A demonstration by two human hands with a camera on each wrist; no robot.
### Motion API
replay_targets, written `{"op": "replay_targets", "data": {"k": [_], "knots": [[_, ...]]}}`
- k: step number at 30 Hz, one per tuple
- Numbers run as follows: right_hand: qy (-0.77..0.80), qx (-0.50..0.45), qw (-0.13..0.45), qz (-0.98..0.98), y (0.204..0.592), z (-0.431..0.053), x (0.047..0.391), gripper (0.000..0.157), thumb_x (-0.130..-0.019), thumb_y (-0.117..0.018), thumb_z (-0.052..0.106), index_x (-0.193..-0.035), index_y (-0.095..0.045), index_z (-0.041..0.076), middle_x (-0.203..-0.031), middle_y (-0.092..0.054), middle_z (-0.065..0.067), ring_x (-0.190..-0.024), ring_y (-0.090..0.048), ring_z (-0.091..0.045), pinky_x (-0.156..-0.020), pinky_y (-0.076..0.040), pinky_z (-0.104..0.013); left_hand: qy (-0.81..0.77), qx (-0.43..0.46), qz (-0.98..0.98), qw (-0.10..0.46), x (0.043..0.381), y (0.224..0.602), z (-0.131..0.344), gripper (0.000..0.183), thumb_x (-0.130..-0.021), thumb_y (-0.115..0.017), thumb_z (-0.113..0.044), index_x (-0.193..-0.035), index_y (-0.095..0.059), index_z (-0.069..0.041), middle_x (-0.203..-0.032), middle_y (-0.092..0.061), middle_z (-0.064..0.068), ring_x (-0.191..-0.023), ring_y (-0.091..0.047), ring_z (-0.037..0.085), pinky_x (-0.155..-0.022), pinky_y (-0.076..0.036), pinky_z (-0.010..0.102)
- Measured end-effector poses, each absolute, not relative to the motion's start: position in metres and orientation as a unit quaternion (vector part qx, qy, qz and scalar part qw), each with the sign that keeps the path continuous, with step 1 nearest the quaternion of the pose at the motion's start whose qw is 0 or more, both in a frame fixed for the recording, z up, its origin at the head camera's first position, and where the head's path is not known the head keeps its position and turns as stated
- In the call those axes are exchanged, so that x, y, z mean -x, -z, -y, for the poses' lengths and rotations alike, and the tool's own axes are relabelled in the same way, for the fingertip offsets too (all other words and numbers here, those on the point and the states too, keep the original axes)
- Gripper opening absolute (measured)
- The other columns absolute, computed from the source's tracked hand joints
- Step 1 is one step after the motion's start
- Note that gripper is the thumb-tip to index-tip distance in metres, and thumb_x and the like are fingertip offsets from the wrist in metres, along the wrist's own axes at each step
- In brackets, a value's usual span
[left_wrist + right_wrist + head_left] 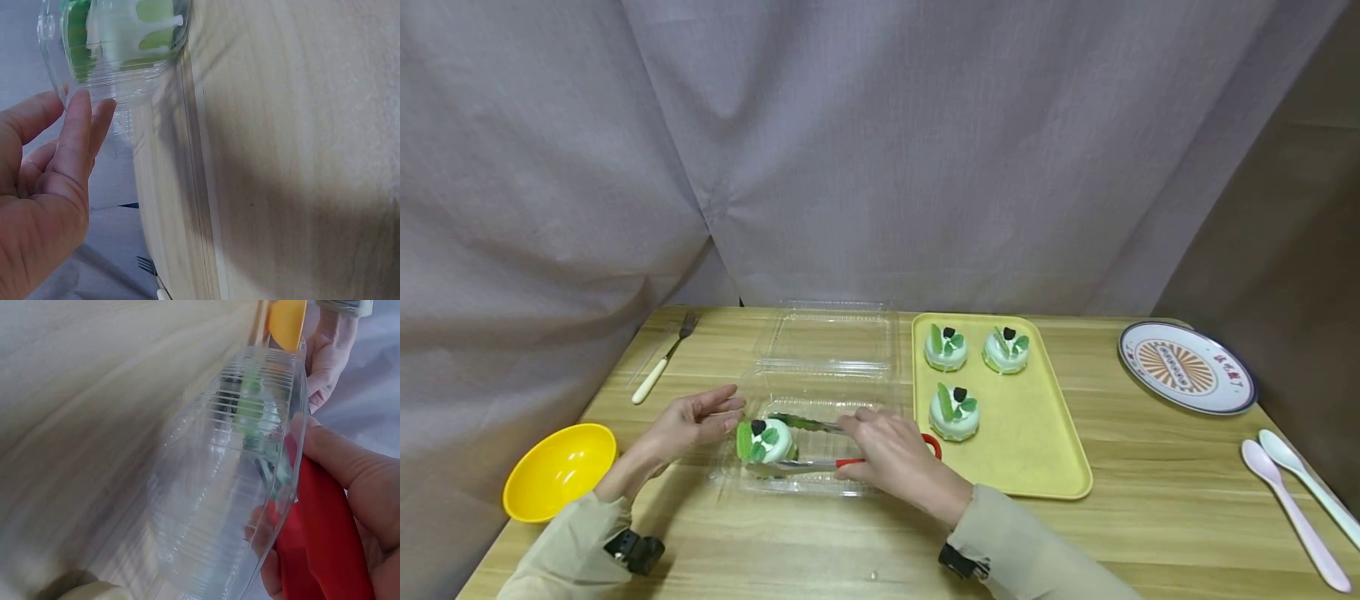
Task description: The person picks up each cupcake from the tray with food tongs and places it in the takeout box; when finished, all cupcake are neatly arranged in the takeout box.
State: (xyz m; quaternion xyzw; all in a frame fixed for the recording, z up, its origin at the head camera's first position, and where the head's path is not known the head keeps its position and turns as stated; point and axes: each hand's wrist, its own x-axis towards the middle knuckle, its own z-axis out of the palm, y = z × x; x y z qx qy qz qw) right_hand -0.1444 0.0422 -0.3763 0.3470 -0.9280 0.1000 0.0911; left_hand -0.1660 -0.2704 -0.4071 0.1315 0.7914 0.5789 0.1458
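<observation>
My right hand (891,454) grips a pair of tongs (812,465) with red handles, their arms spread on either side of a pale green cake (775,440). This cake, topped with leaves, a dark berry and a green slice, sits at the left end of an open clear plastic box (842,483). In the right wrist view the red tong handles (328,531) show beside the box's clear wall. My left hand (696,421) is at the box's left end, fingers fairly straight. From the left wrist view, its fingertips (78,103) are right at the clear rim.
Right of the box, a yellow tray (1022,467) bears three similar cakes (955,417). The box's lid (835,337) lies folded back. A yellow bowl (561,471) and a fork (662,362) are at left; a patterned plate (1187,367) and two spoons (1292,508) at right.
</observation>
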Motion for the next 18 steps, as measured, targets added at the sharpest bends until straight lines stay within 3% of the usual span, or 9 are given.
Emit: {"op": "replay_targets", "data": {"k": [6, 13, 18], "knots": [[-0.113, -0.339, 0.059, 0.932, 0.3745, -0.0406, 0.1448, 0.058, -0.070, -0.085, 0.043, -0.117, -0.069, 0.013, -0.092, -0.070, -0.001, -0.078, -0.066, -0.015, -0.066, -0.052, -0.032, -0.581, -0.131, -0.790, 0.145, 0.1654, 0.4056, 0.2697, 0.067, -0.097, -0.057, -0.006, -0.146, -0.019, 0.019, -0.145, -0.034, 0.041, -0.109, -0.059, -0.007, -0.091, -0.051, 0.011], [-0.133, -0.341, 0.025, 0.930, 0.3705, -0.0416, 0.1480, 0.056, -0.071, -0.085, 0.042, -0.115, -0.070, 0.012, -0.076, -0.062, 0.003, -0.063, -0.048, -0.006, -0.057, -0.038, -0.023, -0.581, -0.135, -0.790, 0.142, 0.1645, 0.4046, 0.2694, 0.066, -0.097, -0.056, -0.005, -0.146, -0.018, 0.019, -0.144, -0.034, 0.041, -0.108, -0.059, -0.008, -0.091, -0.051, 0.011], [-0.138, -0.339, 0.009, 0.930, 0.3684, -0.0413, 0.1491, 0.053, -0.071, -0.085, 0.042, -0.114, -0.071, 0.012, -0.077, -0.067, 0.001, -0.062, -0.047, -0.006, -0.058, -0.039, -0.024, -0.582, -0.130, -0.790, 0.141, 0.1642, 0.4050, 0.2689, 0.066, -0.096, -0.057, -0.005, -0.146, -0.020, 0.018, -0.144, -0.035, 0.041, -0.108, -0.058, -0.009, -0.091, -0.052, 0.013]]}}
